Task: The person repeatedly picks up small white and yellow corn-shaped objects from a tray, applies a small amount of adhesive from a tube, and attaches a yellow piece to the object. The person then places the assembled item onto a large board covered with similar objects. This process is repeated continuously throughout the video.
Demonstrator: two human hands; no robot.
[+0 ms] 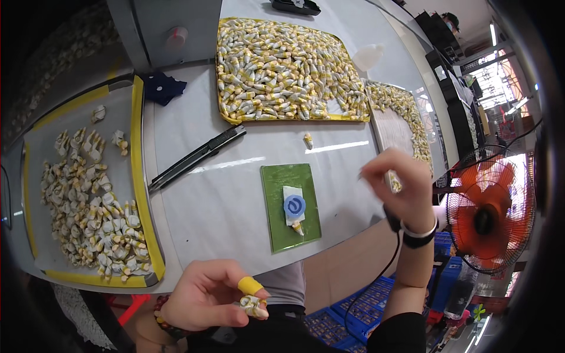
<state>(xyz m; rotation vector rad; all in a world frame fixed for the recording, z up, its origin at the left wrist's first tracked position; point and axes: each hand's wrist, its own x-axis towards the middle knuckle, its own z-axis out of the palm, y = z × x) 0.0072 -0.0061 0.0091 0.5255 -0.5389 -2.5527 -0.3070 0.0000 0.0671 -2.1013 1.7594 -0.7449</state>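
Note:
Between the thumb and fingers of my left hand (215,297) is a small white-and-yellow figurine (253,306), held low over the near table edge. One finger has yellow tape around it. My right hand (403,182) is raised over the table's right side, its fingers curled in a pinch; what they hold, if anything, is too small to make out. Between the hands lies a green board (276,226) bearing a white pad (292,221), a blue round piece with a swirl (294,206) and a small yellow-and-white piece (298,228).
A yellow-edged tray (221,76) of small cone-shaped pieces stands at the back. At left, another yellow-edged tray (139,147) holds figurines. A black box cutter (197,157) and a single piece (308,140) lie between. At right are a board (391,132) with pieces and an orange fan (488,215).

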